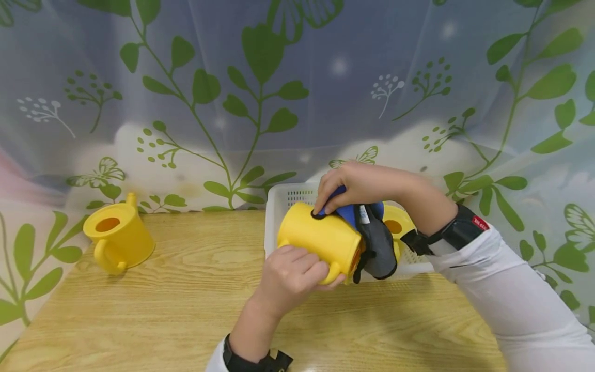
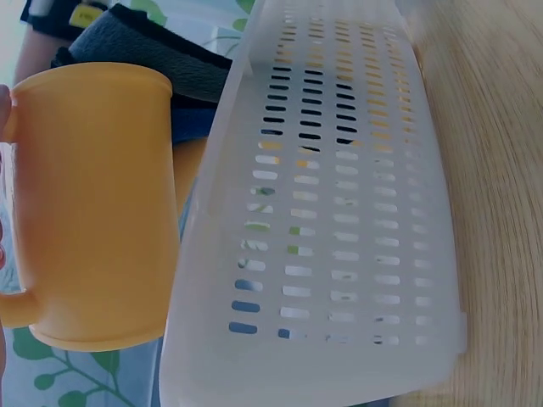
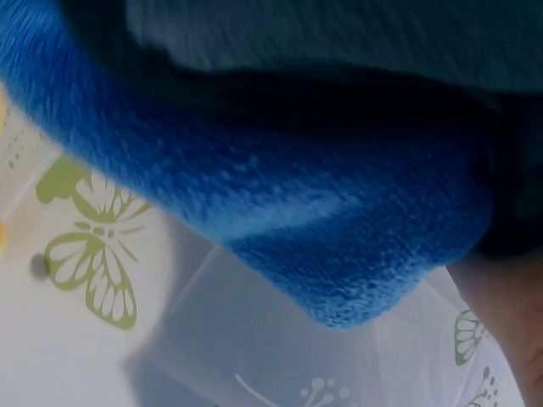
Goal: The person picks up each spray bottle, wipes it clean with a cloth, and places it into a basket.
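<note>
Tilted on its side above the basket, a yellow watering can point(image 1: 316, 235) is gripped by its handle in my left hand point(image 1: 290, 274). My right hand point(image 1: 353, 186) pinches a blue and grey cloth point(image 1: 378, 243) and holds its edge against the can's upper side. The rest of the cloth hangs over the can's right end. In the left wrist view the can point(image 2: 97, 203) shows its smooth wall, with the cloth point(image 2: 153, 59) behind it. Blue pile of the cloth point(image 3: 280, 195) fills much of the right wrist view.
A white perforated basket point(image 1: 274, 206) stands under the hands at the back of the wooden table point(image 1: 186, 310). Another yellow can point(image 1: 400, 219) sits in it, partly hidden by the cloth. One more yellow watering can point(image 1: 125, 235) stands at the left. A leaf-patterned curtain point(image 1: 297, 134) hangs behind.
</note>
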The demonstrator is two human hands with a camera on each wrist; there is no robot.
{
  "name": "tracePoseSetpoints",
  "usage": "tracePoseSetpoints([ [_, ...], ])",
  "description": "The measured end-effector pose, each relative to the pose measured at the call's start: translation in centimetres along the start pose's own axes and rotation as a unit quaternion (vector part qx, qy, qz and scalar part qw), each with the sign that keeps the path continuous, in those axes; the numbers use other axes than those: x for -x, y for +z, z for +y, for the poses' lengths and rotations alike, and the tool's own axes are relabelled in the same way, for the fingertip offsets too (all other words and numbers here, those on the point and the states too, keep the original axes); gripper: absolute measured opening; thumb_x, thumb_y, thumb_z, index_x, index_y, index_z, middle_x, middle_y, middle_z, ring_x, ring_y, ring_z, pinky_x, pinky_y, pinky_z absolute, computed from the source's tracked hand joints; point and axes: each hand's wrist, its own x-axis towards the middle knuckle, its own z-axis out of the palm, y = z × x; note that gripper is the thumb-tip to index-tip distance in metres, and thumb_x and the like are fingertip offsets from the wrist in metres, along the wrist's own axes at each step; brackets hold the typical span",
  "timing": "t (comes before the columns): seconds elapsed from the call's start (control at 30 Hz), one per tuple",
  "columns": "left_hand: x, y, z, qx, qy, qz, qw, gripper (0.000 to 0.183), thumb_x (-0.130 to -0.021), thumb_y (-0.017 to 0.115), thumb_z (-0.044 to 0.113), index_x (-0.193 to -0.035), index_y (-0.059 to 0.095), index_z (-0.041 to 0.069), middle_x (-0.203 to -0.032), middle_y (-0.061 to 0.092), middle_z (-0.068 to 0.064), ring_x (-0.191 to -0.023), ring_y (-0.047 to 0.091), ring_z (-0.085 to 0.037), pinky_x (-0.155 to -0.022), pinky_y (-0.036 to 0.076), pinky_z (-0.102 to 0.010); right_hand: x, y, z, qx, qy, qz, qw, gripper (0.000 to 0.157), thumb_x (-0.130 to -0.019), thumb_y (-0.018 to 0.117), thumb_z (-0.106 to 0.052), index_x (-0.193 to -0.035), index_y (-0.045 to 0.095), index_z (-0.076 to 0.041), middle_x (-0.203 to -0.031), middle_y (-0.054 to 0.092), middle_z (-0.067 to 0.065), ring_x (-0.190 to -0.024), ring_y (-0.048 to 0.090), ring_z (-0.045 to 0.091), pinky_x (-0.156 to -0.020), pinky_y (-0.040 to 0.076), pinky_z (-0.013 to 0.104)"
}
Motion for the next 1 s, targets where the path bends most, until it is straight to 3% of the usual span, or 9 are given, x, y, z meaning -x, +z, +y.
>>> tracePoseSetpoints([
  [0.23, -0.2, 0.1, 0.2, 0.015, 0.007, 0.016, 0.9997, 0.037, -0.086, 0.059, 0.037, -0.057, 0.043, 0.02, -0.047, 0.035, 0.011, -0.044, 0.031, -0.002, -0.045, 0.025, -0.012, -1.6, 0.1, 0.6, -0.007, 0.025, 0.016, 1.0, 0.015, -0.085, 0.064, -0.017, -0.099, 0.069, -0.02, -0.1, 0.066, -0.001, -0.093, 0.057, 0.011, -0.078, 0.049, 0.032],
  [0.43, -0.1, 0.1, 0.1, 0.035, 0.008, 0.024, 0.9991, 0.036, -0.086, 0.059, 0.036, -0.058, 0.045, 0.019, -0.047, 0.036, 0.011, -0.044, 0.031, -0.002, -0.046, 0.025, -0.012, -1.8, 0.3, 1.1, -0.016, 0.045, 0.023, 0.999, 0.015, -0.086, 0.063, -0.019, -0.1, 0.068, -0.022, -0.103, 0.066, -0.001, -0.093, 0.056, 0.009, -0.079, 0.048, 0.031],
  [0.73, 0.2, 0.1, -0.5, 0.038, 0.006, 0.038, 0.9985, 0.038, -0.087, 0.058, 0.036, -0.058, 0.045, 0.017, -0.047, 0.037, 0.01, -0.045, 0.032, -0.003, -0.045, 0.028, -0.013, 0.3, -0.2, 1.2, -0.039, 0.046, -0.007, 0.998, 0.015, -0.086, 0.063, -0.02, -0.101, 0.068, -0.022, -0.104, 0.065, -0.001, -0.097, 0.056, 0.01, -0.083, 0.047, 0.033],
  [1.0, 0.1, -0.3, -1.2, 0.033, 0.005, 0.059, 0.9977, 0.041, -0.087, 0.058, 0.034, -0.055, 0.04, 0.016, -0.047, 0.033, 0.009, -0.044, 0.027, -0.003, -0.043, 0.023, -0.013, 3.0, -0.7, 0.8, -0.061, 0.081, -0.009, 0.995, 0.016, -0.087, 0.062, -0.023, -0.102, 0.067, -0.024, -0.106, 0.065, -0.001, -0.098, 0.056, 0.01, -0.085, 0.047, 0.034],
])
